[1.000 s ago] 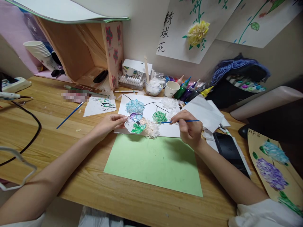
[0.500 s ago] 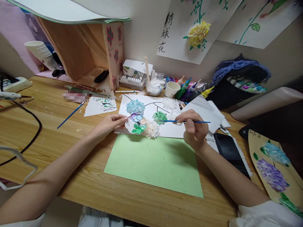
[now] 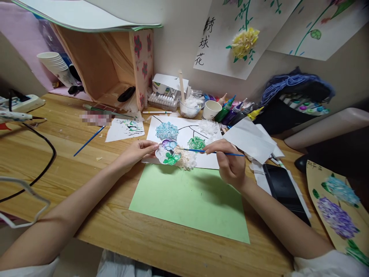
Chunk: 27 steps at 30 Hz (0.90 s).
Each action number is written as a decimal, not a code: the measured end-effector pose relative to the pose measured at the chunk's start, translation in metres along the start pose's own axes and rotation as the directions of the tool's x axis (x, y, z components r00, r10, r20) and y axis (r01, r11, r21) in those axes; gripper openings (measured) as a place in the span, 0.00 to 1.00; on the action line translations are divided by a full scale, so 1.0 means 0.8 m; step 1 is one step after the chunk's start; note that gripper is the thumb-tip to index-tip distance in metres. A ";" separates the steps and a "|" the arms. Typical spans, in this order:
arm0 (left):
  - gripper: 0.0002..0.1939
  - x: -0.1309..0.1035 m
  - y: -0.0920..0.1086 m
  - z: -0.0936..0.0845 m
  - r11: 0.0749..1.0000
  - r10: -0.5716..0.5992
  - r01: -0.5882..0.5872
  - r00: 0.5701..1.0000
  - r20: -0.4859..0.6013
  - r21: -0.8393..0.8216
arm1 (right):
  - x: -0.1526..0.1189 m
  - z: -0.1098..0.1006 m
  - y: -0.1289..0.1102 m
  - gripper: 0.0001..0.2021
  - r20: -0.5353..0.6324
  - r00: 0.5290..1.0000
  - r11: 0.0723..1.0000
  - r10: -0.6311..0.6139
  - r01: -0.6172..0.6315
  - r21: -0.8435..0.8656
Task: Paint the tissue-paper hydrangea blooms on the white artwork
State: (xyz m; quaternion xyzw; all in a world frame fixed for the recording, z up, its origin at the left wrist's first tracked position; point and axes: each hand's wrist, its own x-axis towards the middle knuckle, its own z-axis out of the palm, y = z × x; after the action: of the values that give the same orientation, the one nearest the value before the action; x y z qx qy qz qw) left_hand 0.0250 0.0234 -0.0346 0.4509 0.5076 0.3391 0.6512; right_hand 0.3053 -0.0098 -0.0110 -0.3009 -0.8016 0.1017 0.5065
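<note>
Pinched by its edge, a flower-shaped paint palette [image 3: 160,154] with green, purple and blue paint is in my left hand [image 3: 138,152]. My right hand [image 3: 232,163] grips a blue paintbrush [image 3: 213,152], its tip at the palette's right side. Beneath both is a white sheet [image 3: 209,163] with black branch lines and raised paper flowers. One flower is light blue [image 3: 167,131], one is green [image 3: 196,143], and an unpainted white one [image 3: 209,127] sits at the upper right. A cream-white flower [image 3: 188,160] is partly hidden by the palette.
Green paper [image 3: 187,202] lies in front of the white sheet. Behind stand a paper cup [image 3: 211,110], a bowl of white scraps [image 3: 191,107] and paint bottles [image 3: 227,109]. A black phone-like slab [image 3: 284,188] is on the right; a spare brush [image 3: 88,141] and a glue gun [image 3: 17,116] are left.
My right hand has brought the paintbrush left, from the green flower to the palette. My left hand still holds the palette. The view has shifted slightly.
</note>
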 end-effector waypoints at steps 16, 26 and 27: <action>0.21 0.001 0.000 0.000 1.000 -0.003 0.003 1.000 -0.024 -0.011 | -0.002 -0.002 0.007 0.13 -0.210 0.974 0.996 0.078 -0.085 -0.025; 0.20 0.001 0.001 0.000 0.999 -0.028 0.027 0.999 -0.035 -0.036 | -0.004 0.002 0.008 0.12 -0.051 0.997 0.990 0.060 -0.066 -0.123; 0.20 0.001 0.001 0.000 0.999 -0.027 0.026 0.999 -0.033 -0.039 | -0.004 0.003 0.008 0.12 -0.048 0.997 0.991 0.054 -0.060 -0.123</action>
State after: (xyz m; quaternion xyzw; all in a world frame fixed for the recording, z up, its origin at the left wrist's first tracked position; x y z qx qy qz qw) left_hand 0.0252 0.0241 -0.0342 0.4256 0.5177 0.3479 0.6556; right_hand 0.3068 -0.0058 -0.0173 -0.3569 -0.7860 0.0593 0.5013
